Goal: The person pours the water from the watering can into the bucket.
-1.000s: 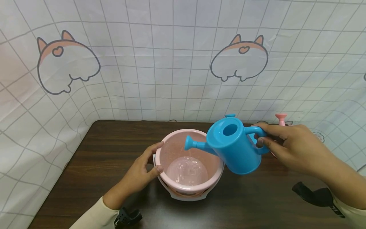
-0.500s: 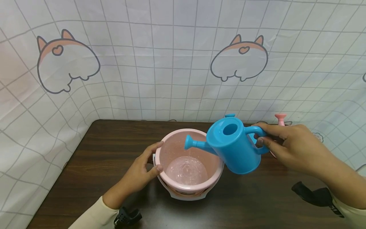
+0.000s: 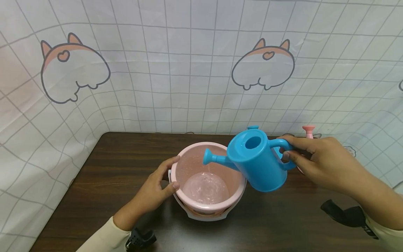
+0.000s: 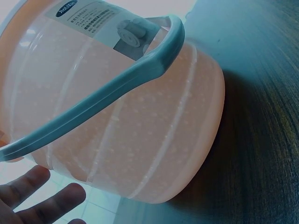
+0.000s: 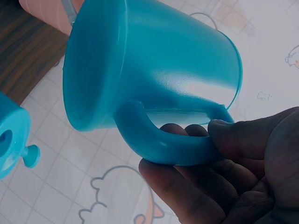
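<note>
Your right hand (image 3: 325, 162), at the right of the head view, grips the handle of the blue watering can (image 3: 258, 164), which is held tilted in the middle right of the frame, its spout (image 3: 220, 161) pointing left over the pink bucket (image 3: 206, 209). The right wrist view shows your thumb and fingers pinching that handle, with the can's body above them. Your left hand (image 3: 157, 185), left of centre in the head view, lies spread at the bucket's left edge, thumb and forefinger touching the rim, fingers not clenched; at the lower left of the left wrist view, your fingertips show beside the bucket wall. The bucket sits in the lower centre of the head view on the dark wooden table (image 3: 110, 168), with rippled clear liquid (image 3: 206, 187) in its bottom. A pale carrying handle (image 4: 93, 109) crosses its outside in the left wrist view, below a printed label (image 4: 100, 23). A second blue watering can (image 5: 9, 130) appears at the left edge of the right wrist view. Behind your right hand, the pink sprinkler head (image 3: 309, 128) pokes up before the gridded cloth (image 3: 189, 70) that fills the upper frame.
</note>
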`<state>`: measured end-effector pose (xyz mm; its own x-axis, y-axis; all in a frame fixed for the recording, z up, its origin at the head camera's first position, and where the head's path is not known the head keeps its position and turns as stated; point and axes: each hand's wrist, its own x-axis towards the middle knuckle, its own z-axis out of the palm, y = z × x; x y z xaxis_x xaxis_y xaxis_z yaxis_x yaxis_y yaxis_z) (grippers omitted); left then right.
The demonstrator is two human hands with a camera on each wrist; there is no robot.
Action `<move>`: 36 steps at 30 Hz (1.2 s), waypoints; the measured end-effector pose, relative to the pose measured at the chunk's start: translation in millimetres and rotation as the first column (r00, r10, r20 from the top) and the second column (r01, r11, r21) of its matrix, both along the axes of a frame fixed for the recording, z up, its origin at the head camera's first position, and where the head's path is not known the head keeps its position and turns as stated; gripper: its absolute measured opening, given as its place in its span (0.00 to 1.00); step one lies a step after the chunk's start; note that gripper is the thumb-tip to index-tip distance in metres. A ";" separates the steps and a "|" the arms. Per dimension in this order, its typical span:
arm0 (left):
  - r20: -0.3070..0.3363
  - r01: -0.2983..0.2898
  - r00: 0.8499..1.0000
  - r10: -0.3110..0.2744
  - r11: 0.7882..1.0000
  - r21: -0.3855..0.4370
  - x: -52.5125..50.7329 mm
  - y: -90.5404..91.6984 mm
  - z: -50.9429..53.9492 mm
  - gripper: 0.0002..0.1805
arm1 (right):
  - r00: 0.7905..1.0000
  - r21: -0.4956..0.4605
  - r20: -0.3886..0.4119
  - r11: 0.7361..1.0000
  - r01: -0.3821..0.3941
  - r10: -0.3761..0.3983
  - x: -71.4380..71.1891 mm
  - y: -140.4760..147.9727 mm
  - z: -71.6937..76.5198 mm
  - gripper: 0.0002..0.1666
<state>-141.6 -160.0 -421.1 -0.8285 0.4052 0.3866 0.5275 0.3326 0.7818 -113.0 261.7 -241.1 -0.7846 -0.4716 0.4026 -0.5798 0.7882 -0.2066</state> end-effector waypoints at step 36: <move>-0.005 -0.002 1.000 0.002 1.000 0.003 -0.4 0.1 0.0 0.38 | 1.000 0.014 -0.012 1.000 -0.013 0.013 -0.5 -1.5 2.0 0.26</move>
<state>-142.0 -159.9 -421.1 -0.8271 0.4025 0.3923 0.5310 0.3308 0.7801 -113.5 260.1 -239.1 -0.7735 -0.4871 0.4054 -0.5922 0.7835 -0.1883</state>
